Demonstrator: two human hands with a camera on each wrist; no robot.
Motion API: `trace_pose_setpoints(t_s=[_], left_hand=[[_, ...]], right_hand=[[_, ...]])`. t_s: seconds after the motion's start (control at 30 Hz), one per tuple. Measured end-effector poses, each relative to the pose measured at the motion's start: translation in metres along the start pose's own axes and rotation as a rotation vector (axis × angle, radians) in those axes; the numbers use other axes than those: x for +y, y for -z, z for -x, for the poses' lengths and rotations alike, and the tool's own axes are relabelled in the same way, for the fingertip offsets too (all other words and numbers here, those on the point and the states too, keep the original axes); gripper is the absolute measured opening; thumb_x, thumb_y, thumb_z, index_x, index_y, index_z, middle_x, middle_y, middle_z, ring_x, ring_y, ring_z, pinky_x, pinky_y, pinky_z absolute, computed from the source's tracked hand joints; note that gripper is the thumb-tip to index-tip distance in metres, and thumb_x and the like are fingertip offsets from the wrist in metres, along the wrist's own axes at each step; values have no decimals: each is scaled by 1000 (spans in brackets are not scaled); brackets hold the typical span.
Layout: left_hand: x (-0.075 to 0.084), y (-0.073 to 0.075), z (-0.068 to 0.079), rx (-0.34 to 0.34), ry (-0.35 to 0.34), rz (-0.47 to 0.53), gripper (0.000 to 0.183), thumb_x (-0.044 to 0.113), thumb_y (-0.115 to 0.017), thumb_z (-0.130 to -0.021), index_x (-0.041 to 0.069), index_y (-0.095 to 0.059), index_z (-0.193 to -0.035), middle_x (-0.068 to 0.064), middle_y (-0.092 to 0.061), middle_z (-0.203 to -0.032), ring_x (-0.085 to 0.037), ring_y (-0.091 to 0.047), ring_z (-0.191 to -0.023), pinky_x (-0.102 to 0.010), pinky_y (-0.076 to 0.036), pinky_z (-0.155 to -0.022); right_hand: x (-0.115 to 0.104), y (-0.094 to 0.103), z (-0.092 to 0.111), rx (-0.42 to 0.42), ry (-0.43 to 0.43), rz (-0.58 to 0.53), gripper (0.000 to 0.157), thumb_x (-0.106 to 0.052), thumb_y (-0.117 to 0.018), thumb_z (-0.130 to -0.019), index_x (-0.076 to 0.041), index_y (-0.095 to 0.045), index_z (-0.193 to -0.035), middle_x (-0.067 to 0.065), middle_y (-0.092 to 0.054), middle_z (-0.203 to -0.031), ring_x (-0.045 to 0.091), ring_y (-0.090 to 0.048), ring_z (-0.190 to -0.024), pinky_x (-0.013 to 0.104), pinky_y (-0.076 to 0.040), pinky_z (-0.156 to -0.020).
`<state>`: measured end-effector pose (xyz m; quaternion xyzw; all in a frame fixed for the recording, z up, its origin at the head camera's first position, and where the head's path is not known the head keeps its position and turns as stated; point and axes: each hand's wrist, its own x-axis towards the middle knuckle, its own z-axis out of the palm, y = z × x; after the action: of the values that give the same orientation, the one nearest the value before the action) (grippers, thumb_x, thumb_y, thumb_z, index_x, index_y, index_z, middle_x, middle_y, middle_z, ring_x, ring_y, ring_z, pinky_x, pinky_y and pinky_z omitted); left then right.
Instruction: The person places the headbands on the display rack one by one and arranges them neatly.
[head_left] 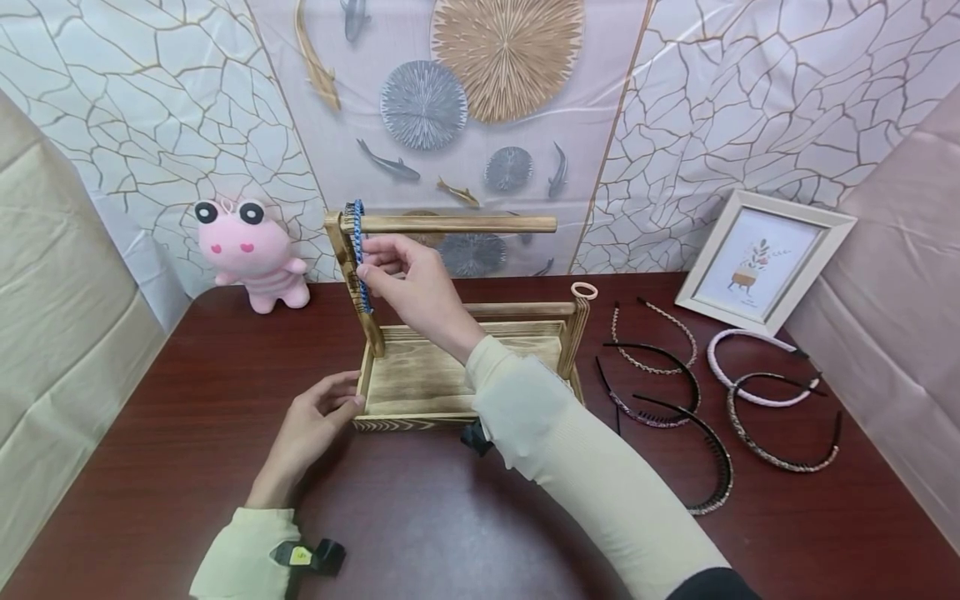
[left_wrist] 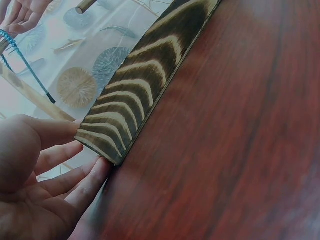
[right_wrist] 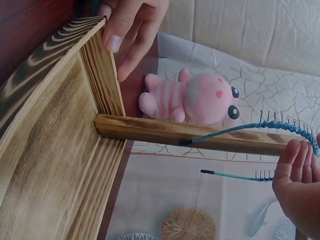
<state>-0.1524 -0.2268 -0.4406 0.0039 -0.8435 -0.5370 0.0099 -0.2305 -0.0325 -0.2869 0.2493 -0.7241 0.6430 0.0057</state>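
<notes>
Blue, and braided too, was the headband (head_left: 358, 242) in the thick of it, arched over the wooden rod (head_left: 465, 224) at its left end, right beside the upright post (head_left: 372, 333), with fine dark teeth bristling along the curve! The right hand (head_left: 420, 279) had it, thumb and fingers pinching the band just below the rod. Lower down came the left hand (head_left: 311, 425), gripping the front left corner of the wooden tray (head_left: 420, 383) at the stand's base, while zebra-like grain ran along that front wall.

Over on the right, what a line-up! Headbands lay spread across the dark red-brown surface (head_left: 420, 517): a pale padded one (head_left: 712, 358), a black toothed one (head_left: 723, 467) nearer the person, and others between and around them. A framed picture (head_left: 765, 262) leaned behind the group. A pale ring (head_left: 584, 291) perched at the top of the stand's right end, and away at the back left sat a pink plush toy (head_left: 251, 250), big-eyed, facing the action.
</notes>
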Motion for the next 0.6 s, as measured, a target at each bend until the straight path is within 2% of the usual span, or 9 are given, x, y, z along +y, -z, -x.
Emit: trace_pose_setpoints(t_s=[0.27, 0.37, 0.6], left_hand=[[0, 0, -1, -3, 23, -29, 43, 21, -70, -94, 11, -60, -135, -16, -69, -117, -26, -66, -107, -19, -49, -81], [0, 0, -1, 0, 30, -37, 42, 20, -70, -94, 12, -60, -134, -15, -69, -117, -26, -65, -108, -19, -49, -82], [1, 1, 0, 1, 12, -40, 43, 20, -70, -94, 10, -60, -134, -17, -68, -118, -28, -65, -109, -20, -49, -83]], right_hand=[[0, 21, 13, 23, 42, 93, 30, -12, -66, -95, -3, -63, -124, 9, -68, -107, 17, -63, -98, 26, -52, -87], [1, 35, 21, 40, 65, 122, 29, -12, -67, -95, -3, -64, -122, 9, -68, -106, 17, -63, -98, 28, -51, -90], [4, 76, 51, 70, 73, 162, 28, -8, -68, -93, -1, -64, -120, 14, -68, -106, 19, -63, -94, 31, -53, -85]])
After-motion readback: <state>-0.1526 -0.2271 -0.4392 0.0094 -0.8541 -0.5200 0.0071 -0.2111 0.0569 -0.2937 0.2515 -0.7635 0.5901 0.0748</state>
